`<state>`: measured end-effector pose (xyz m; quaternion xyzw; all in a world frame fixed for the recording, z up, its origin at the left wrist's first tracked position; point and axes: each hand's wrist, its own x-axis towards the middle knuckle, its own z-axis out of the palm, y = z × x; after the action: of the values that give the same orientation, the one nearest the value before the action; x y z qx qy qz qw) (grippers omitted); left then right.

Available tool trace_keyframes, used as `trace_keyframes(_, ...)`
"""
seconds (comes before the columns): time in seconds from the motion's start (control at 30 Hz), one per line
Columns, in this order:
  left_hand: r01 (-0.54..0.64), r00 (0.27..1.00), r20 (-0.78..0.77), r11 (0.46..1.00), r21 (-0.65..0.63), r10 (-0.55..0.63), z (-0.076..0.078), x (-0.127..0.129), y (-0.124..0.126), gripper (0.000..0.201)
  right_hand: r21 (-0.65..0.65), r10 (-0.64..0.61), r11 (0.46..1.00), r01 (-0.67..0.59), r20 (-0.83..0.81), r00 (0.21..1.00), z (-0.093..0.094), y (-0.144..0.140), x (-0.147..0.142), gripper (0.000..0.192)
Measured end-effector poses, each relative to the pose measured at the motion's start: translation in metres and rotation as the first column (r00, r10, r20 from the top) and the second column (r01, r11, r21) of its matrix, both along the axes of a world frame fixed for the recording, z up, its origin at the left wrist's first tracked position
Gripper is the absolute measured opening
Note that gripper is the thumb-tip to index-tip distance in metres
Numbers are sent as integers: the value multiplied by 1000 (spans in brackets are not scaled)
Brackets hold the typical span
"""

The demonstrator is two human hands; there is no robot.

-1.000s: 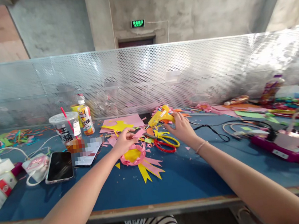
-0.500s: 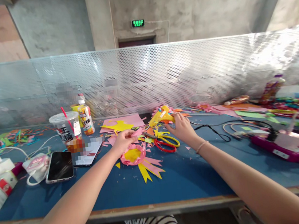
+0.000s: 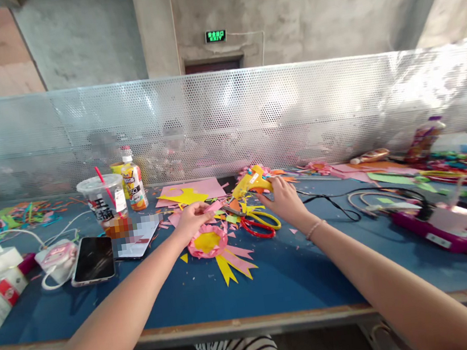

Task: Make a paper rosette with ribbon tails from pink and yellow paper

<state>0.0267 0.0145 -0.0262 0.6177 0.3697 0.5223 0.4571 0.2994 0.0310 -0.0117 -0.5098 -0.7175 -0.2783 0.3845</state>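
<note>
My right hand (image 3: 281,196) is closed round the handle of a yellow glue gun (image 3: 250,182), whose nozzle points left and down. Between the fingers of my left hand (image 3: 195,219) is a small pink paper strip (image 3: 213,207), close to the nozzle; whether the two touch I cannot tell. Just below my left hand lies a paper rosette (image 3: 207,242) with a yellow middle, a pink folded rim and pink and yellow ribbon tails (image 3: 233,264). Scissors with red and yellow handles (image 3: 261,224) rest on the table under the glue gun.
Left of my hands stand a lidded drink cup (image 3: 104,206), a bottle (image 3: 133,182) and a phone (image 3: 93,259). Pink and yellow paper sheets (image 3: 190,191) lie behind. A purple power strip (image 3: 441,232) with cables is at right. A perforated metal screen (image 3: 315,112) borders the table's back.
The pink strip in my left hand has turned slightly near the nozzle. Both arms are otherwise almost still.
</note>
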Motion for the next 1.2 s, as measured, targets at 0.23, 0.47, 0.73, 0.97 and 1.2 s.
trace_keyframes(0.23, -18, 1000, -16, 1000, -4, 18, 4, 1, -4, 21, -10, 11, 1000, -11, 2, 1000, -2, 0, 0, 49)
trace_keyframes(0.47, -20, 1000, -17, 1000, -1, 20, 8, 1, -9, 23, 1, 24, 1000, -24, -8, 1000, -2, 1, 0, 49)
trace_keyframes(0.73, -32, 999, 14, 999, -23, 32, 7, 3, -10, 20, 86, 114, 990, -114, 4, 993, 0, -2, -3, 48)
trace_keyframes(0.97, -14, 1000, -7, 999, -33, 14, 7, 5, -11, 20, 70, 111, 991, -117, 87, 990, -4, -5, -10, 46)
trace_keyframes(1.2, -25, 1000, -5, 999, -36, 25, 6, 5, -9, 19, 105, 91, 989, -101, 91, 992, -3, -7, -12, 47)
